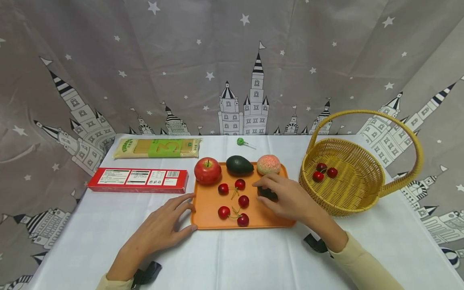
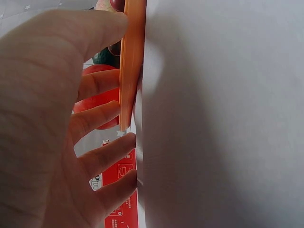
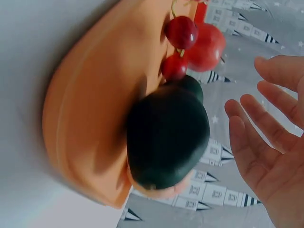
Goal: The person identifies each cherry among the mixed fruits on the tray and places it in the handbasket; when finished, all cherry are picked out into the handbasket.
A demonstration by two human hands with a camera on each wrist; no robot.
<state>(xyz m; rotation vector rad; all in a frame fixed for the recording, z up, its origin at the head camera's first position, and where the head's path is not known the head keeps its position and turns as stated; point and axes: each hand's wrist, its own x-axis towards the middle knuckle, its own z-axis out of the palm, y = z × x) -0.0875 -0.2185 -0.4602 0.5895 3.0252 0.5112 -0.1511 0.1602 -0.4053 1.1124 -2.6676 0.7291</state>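
Note:
My left hand (image 1: 159,225) rests at the left edge of an orange tray (image 1: 206,217). In the left wrist view its thumb and some fingers, loosely spread, meet the tray's rim (image 2: 134,52). My right hand (image 1: 288,196) is over a dark green avocado (image 1: 267,194) on the tray's right side. The right wrist view shows the fingers apart from that avocado (image 3: 166,135), with a gap between. Also on the tray are a red apple (image 1: 208,170), a second avocado (image 1: 239,165), a pinkish peach (image 1: 268,164) and several cherries (image 1: 243,201) with stems.
To the right stands a wicker basket (image 1: 362,197) with a tall handle, holding 3 cherries (image 1: 318,176). A red box (image 1: 137,180) and a pack of noodles (image 1: 157,148) lie at the left. Behind the tray is a green lollipop (image 1: 241,141).

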